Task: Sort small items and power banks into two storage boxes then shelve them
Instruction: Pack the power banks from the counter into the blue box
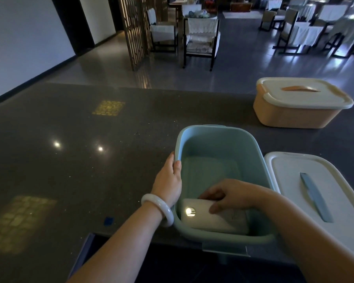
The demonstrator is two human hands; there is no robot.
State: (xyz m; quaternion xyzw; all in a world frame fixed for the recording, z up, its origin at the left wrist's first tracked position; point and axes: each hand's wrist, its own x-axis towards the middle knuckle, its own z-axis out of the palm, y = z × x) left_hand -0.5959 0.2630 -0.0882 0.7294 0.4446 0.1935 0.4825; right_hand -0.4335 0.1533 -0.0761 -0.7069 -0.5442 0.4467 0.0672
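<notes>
In the head view, low and right of centre, the left hand (pixel 170 176) is gripping the left rim of the open pale-blue plastic storage box (pixel 213 144), thumb hooked inside. The right hand (pixel 227 198) is pinching a white rectangular power bank (pixel 213 218) lying inside, near edge. A white lid (pixel 294 180) is lying just right; a lidded orange box (pixel 294 111) is sitting upper right.

Right hand (pixel 229 198) holding white power bank (pixel 211 218) inside blue box (pixel 213 135), left hand (pixel 170 176) gripping rim
</notes>
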